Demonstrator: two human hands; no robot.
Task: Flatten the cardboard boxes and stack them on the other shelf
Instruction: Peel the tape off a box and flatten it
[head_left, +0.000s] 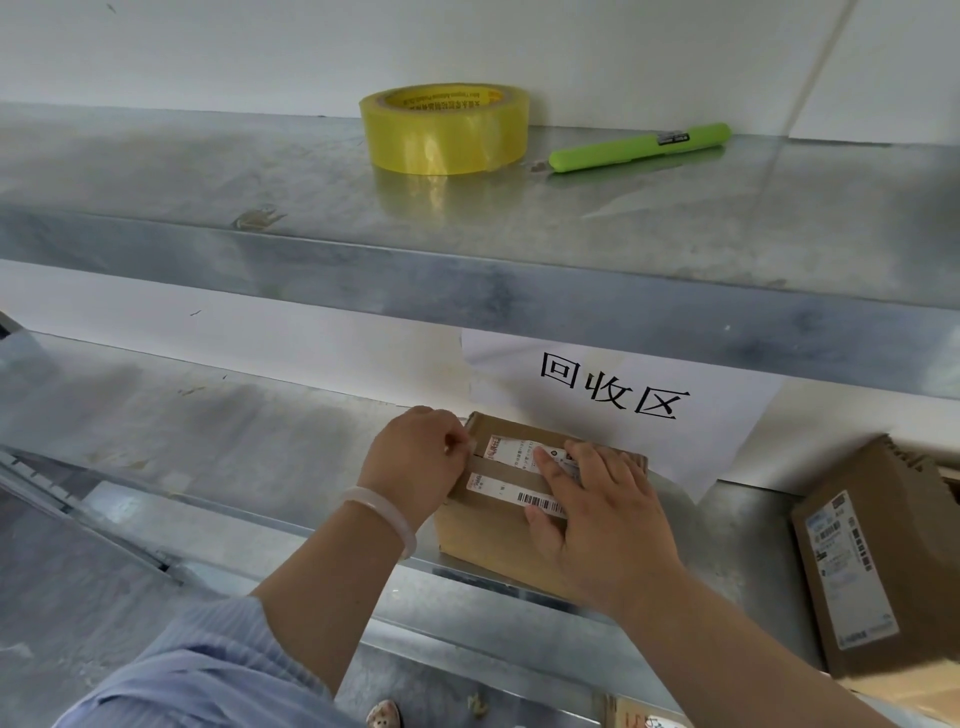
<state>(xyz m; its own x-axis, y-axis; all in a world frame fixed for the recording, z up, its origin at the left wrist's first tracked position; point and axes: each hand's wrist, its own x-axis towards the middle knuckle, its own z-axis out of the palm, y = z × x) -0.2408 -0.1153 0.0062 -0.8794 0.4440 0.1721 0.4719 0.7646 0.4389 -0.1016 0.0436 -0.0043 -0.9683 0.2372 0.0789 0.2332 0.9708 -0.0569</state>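
Observation:
A small brown cardboard box (488, 540) with white shipping labels and a strip of tape across its top sits near the front edge of the middle metal shelf (218, 467). My left hand (415, 462) is at the box's left end, its fingers curled and pinching the end of the tape strip. My right hand (597, 509) lies flat on the top of the box, fingers spread over the labels, pressing it down. A second, larger cardboard box (857, 566) with a blue-and-white label stands at the right end of the same shelf.
The upper metal shelf (208, 208) carries a yellow roll of packing tape (447, 127) and a green utility knife (639, 147). A white paper sign (613, 395) with black characters hangs on the wall behind the small box. A lower shelf edge shows below.

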